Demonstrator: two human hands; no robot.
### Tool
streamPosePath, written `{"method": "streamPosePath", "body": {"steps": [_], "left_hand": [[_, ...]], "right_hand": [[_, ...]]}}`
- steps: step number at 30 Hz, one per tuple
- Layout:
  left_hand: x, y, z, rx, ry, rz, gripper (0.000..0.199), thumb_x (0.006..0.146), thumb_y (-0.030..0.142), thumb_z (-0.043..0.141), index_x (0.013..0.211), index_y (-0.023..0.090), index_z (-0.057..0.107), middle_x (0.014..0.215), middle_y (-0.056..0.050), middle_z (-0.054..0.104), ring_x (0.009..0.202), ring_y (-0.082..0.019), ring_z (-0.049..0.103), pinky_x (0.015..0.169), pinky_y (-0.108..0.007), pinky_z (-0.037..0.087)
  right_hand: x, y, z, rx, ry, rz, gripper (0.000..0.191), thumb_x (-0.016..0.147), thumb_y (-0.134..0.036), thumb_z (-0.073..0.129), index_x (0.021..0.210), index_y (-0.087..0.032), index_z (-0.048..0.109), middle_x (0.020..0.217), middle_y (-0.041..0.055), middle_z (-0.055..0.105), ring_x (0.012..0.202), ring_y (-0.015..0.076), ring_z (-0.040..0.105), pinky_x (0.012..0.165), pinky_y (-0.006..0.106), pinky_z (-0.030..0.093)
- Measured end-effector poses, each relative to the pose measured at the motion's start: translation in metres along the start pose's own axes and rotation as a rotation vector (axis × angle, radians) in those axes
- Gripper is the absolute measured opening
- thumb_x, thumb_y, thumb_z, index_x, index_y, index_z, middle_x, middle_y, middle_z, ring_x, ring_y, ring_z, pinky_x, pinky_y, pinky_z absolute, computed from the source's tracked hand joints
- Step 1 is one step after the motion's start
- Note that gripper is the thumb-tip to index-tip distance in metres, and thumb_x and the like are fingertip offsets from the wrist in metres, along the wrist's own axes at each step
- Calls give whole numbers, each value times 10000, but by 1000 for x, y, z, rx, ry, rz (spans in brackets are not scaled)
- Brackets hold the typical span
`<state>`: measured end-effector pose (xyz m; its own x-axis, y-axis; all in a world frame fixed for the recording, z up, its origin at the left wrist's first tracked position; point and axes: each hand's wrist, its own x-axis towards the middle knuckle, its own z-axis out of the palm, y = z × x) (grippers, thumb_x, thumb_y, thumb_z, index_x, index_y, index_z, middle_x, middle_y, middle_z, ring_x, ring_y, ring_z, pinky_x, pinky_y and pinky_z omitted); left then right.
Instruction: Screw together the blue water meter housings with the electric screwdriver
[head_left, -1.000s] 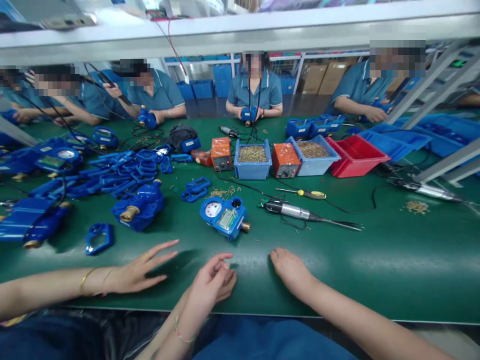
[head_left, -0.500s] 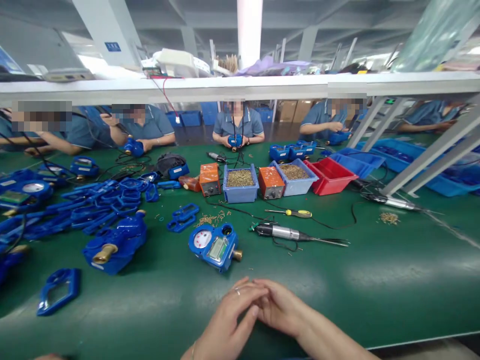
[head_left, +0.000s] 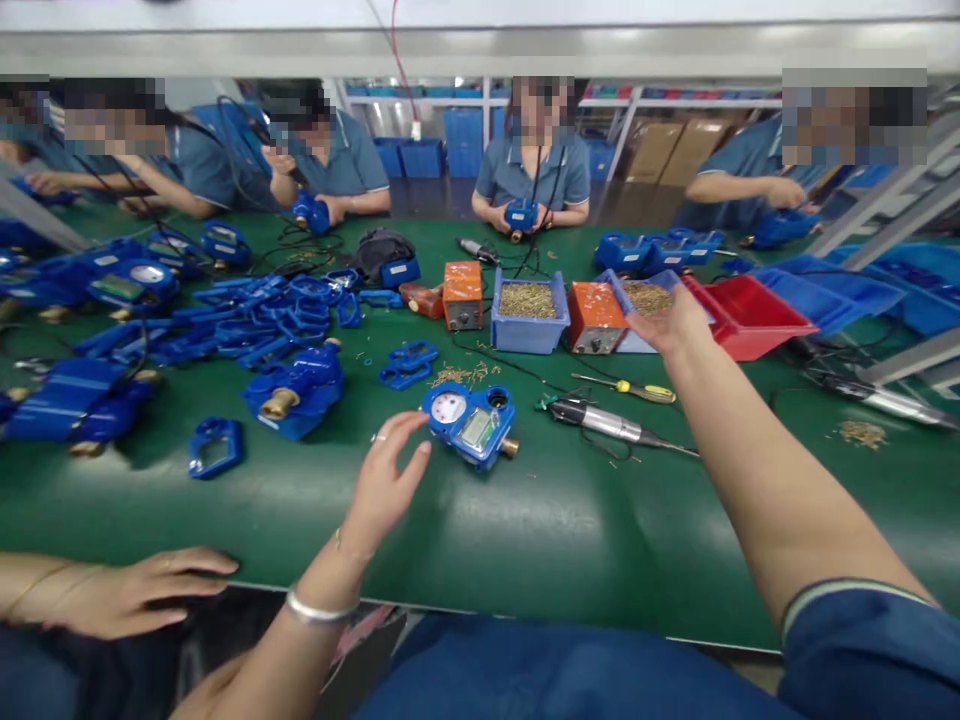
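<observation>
A blue water meter point(head_left: 474, 428) with a round dial, a small display and a brass fitting lies on the green bench. My left hand point(head_left: 391, 468), fingers apart and holding nothing, is at its left side, with fingertips close to the dial; whether they touch it I cannot tell. My right hand point(head_left: 670, 322) reaches far out over the front edge of a light blue bin of screws point(head_left: 649, 298), its fingers stretched out and nothing visible in them. A second bin of screws point(head_left: 528, 300) stands to the left of it, past an orange box point(head_left: 596, 318).
An electric screwdriver point(head_left: 600, 420) and a yellow-handled screwdriver point(head_left: 634, 389) lie right of the meter. Loose screws point(head_left: 465, 374) and blue frames point(head_left: 409, 364) are behind it. Another person's hand point(head_left: 154, 592) rests at the lower left edge. A red bin point(head_left: 750, 318) stands at right.
My hands, together before, have parted. The left has gone forward to the meter, the right forward and right to the screw bin. The view has tilted down, and a neighbour's hand now shows.
</observation>
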<state>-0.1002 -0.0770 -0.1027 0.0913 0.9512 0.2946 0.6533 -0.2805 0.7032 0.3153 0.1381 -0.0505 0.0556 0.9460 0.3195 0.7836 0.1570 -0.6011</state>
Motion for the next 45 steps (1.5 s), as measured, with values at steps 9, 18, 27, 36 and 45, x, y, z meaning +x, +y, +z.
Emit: {"method": "streamPosePath", "body": {"steps": [9,18,27,36,45], "left_hand": [[111,-55,29,-21,-334,-9,469,968,437,393,1260,130,594,1333,-116,592,1270,-223,514,1128,-368,344],[74,-47,24,116,-428,-124,495,946,504,393,1096,129,678,1076,-140,705,975,-301,651,871,-416,486],[-11,0,37,177,-146,-122,678,954,472,429,1466,55,279,1399,-255,479,1268,-315,511,1060,-484,404],[8,58,73,463,-134,-215,1195,698,510,772,1531,90,25,1452,-327,339,1235,-463,502,983,-569,440],[9,54,64,403,-48,-249,1074,723,456,745,1515,55,141,1339,-288,478,1249,-388,500,1029,-500,424]], "right_hand": [[-188,-49,91,794,-453,397,322,904,-393,541,1082,-136,618,1118,172,676,943,224,699,844,392,593],[-286,-90,135,843,-453,520,523,925,-533,482,1284,-156,538,1297,162,579,1106,248,630,975,459,526],[-292,-106,167,836,-209,290,750,905,-452,525,1530,-208,190,1550,122,282,1341,244,441,1103,440,417],[-295,-117,176,819,-117,284,695,960,-499,396,1542,-173,199,1514,123,365,1313,227,478,1157,436,342],[-288,-128,189,811,-62,215,706,975,-529,343,1556,-189,131,1580,98,230,1458,224,235,1214,483,208]]}}
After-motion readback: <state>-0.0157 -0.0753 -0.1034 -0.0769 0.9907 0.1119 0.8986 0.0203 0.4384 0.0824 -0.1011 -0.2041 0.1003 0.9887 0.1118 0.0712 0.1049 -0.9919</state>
